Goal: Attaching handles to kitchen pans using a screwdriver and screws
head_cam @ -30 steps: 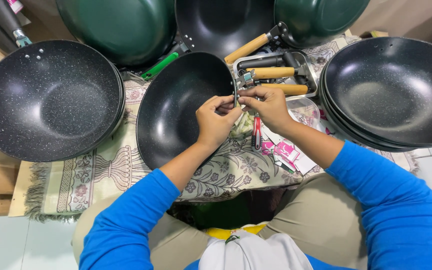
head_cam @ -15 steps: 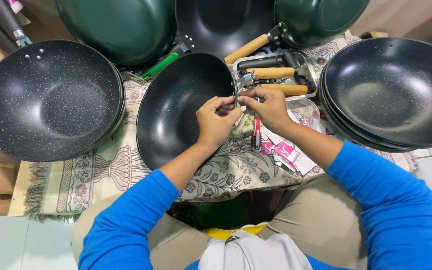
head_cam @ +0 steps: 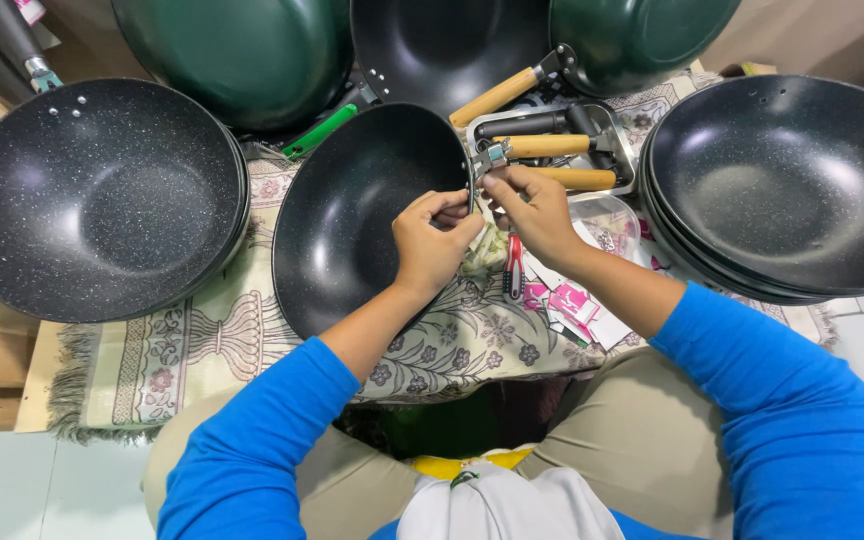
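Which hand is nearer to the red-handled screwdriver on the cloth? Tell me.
Right. The right hand is just above the red-handled screwdriver, its wrist right beside it; the left hand sits further off, over at the black pan's rim.

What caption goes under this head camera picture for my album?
Both hands, left hand and right hand, meet at the rim of a black speckled round pan beside wooden-handled pan handles.
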